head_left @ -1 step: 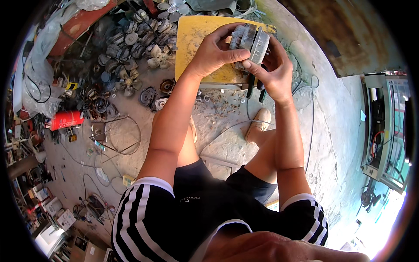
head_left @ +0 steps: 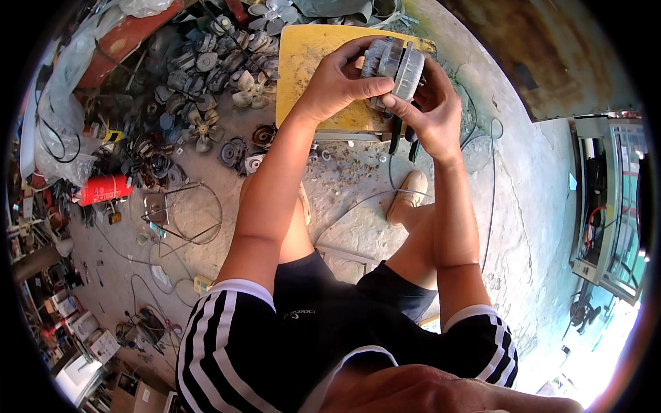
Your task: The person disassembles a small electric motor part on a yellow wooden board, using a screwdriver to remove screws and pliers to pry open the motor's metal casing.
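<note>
A dusty grey electric motor (head_left: 390, 60), with a ribbed round housing, is raised over the yellow tabletop (head_left: 303, 62). My left hand (head_left: 339, 81) grips its left side, the thumb pressed along the near face. From the right, my right hand (head_left: 438, 113) closes round the other end, its thumb on the near lower edge and its fingers partly hidden behind the housing. Just beneath the motor, the dark handles of a tool like pliers (head_left: 395, 135) stick out past the table's near edge; its head is hidden.
Old motors and fan blades (head_left: 205, 129) are heaped on the floor left of the table. A red cylinder (head_left: 105, 189) lies farther left. Loose cables (head_left: 491, 199) cross the concrete floor. A rusty panel (head_left: 544, 62) overhangs at upper right, above a metal-framed cabinet (head_left: 591, 199).
</note>
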{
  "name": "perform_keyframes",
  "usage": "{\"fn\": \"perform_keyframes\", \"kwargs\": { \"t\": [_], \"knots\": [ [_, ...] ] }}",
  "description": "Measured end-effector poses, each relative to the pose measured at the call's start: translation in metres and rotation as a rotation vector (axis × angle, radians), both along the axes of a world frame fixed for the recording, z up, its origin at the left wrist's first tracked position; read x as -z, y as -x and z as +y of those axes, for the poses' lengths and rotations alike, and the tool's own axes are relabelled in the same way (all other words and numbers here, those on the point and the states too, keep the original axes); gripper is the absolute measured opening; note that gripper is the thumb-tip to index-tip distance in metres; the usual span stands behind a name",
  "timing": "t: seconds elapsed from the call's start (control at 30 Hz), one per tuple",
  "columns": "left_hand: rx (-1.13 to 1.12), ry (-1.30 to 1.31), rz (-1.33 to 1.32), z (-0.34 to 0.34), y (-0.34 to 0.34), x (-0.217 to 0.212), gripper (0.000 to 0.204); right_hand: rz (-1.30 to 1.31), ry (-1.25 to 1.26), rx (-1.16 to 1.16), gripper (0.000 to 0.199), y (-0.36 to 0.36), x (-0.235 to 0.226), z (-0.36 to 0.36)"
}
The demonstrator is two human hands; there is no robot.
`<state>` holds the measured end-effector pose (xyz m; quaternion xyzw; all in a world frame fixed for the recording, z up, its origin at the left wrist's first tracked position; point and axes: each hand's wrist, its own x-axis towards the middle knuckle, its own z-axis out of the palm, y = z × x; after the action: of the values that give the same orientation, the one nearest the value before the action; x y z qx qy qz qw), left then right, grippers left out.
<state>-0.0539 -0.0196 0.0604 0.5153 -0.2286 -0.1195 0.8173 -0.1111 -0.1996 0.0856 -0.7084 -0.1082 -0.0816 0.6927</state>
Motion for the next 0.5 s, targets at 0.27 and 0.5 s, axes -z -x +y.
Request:
{"fn": "perform_keyframes", "kwargs": {
  "t": [0.27,0.5],
  "knots": [
    [0.016,-0.029,-0.019,0.0059,-0.0017,0.0024,0.081,0.075,-0.078,-0.095,0.080,-0.0014,-0.0047,-0.0073],
    [0.010,0.005,-0.008,0.0092,-0.0048,0.0077,0.082,-0.013,0.039,-0.055,0.081,-0.0014,-0.0011,-0.0054]
  ]
}}
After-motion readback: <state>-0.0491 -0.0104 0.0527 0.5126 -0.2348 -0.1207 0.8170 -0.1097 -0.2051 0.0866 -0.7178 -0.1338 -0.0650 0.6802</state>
